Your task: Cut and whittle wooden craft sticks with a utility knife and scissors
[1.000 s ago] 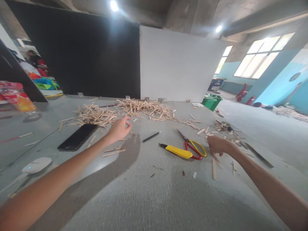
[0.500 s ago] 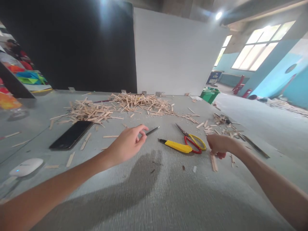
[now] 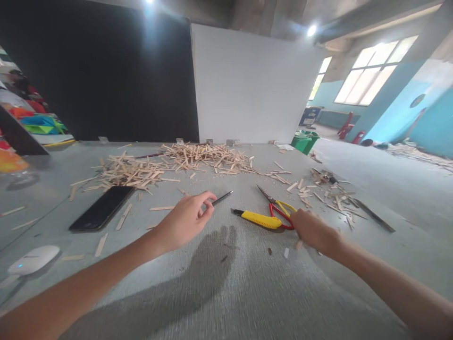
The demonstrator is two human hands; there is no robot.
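My left hand (image 3: 189, 217) is above the table's middle, its fingers curled around a dark pen (image 3: 223, 196) whose silver tip points away to the right. My right hand (image 3: 314, 231) is closed beside the scissors (image 3: 283, 212) with red and yellow handles, and covers part of them. Below its fingers shows the end of a wooden stick (image 3: 299, 244); the rest is hidden. Between my hands lies a yellow utility knife (image 3: 262, 220), its handle overlapping the scissors' red loop.
Heaps of wooden sticks (image 3: 130, 172) lie at the back, with loose pieces (image 3: 304, 191) to the right. A black phone (image 3: 102, 208) and a white rounded device (image 3: 33, 259) are on the left. A metal strip (image 3: 375, 216) lies far right. Black and white panels (image 3: 247, 85) stand behind.
My right hand has moved left towards the scissors' handles, and the wooden sticks under it have shifted with it. My left hand and the pen stay nearly in place. The view tilts slightly.
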